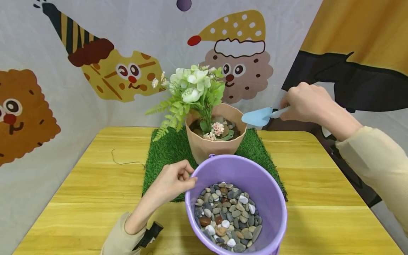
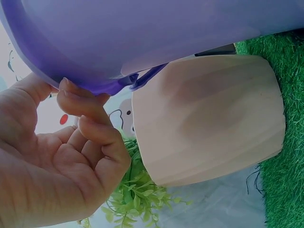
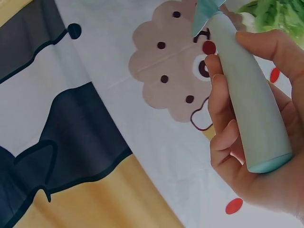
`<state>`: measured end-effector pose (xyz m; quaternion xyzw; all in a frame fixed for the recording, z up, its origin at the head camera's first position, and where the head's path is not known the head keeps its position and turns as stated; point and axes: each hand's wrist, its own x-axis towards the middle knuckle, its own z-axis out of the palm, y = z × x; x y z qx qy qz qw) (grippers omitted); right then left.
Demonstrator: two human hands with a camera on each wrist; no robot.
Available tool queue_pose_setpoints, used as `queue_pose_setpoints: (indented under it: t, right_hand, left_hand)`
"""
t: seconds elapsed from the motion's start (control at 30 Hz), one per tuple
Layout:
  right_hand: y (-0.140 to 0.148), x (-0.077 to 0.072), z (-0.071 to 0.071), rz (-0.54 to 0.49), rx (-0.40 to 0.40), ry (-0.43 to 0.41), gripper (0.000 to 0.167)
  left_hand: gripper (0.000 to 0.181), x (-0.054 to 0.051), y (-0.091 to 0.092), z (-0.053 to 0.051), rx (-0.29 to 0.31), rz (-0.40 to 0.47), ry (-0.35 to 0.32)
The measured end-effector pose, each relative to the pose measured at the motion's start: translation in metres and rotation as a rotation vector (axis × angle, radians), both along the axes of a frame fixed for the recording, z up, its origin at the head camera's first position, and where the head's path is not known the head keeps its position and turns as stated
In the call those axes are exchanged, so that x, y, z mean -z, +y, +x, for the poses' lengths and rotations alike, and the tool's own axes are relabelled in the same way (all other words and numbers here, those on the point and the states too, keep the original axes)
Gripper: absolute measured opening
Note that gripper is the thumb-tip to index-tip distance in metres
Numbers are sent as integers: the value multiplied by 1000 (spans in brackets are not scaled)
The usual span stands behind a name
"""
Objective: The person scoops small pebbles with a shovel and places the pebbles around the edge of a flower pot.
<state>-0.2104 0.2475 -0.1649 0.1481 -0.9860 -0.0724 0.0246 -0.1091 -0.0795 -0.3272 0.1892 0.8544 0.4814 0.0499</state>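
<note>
A purple bucket point(image 1: 271, 212) with pebbles point(image 1: 227, 216) at its bottom stands in the front middle. My left hand point(image 1: 173, 180) pinches its left rim between thumb and curled fingers, as the left wrist view also shows. In my right hand point(image 1: 307, 102) is a light blue trowel point(image 1: 257, 117), gripped by its pale handle point(image 3: 251, 99). The blade hangs at the right rim of a peach flower pot point(image 1: 213, 147), and I cannot tell whether they touch. Inside the pot are white flowers with green leaves point(image 1: 192, 86), small pink blossoms point(image 1: 217, 129) and some stones.
Under the pot lies a green artificial grass mat point(image 1: 169, 150), partly behind the bucket. A thin dark strand point(image 1: 125, 163) lies on the yellow wooden table point(image 1: 105, 184) to the left. Behind stands a cloth backdrop point(image 1: 134, 21) with cartoon prints.
</note>
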Motion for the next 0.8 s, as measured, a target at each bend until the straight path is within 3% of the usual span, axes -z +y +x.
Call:
queue_pose_setpoints:
  t: [0.2, 0.43, 0.8]
  right_hand:
    - [3, 2, 20, -71, -41, 21, 22]
    - [7, 4, 47, -96, -234, 61, 18]
    - [-16, 25, 81, 67, -553, -16, 22]
  left_hand:
    - [9, -1, 1, 0, -5, -4, -10]
    - [9, 0, 0, 1, -4, 4, -9]
    - [9, 0, 0, 1, -3, 12, -17]
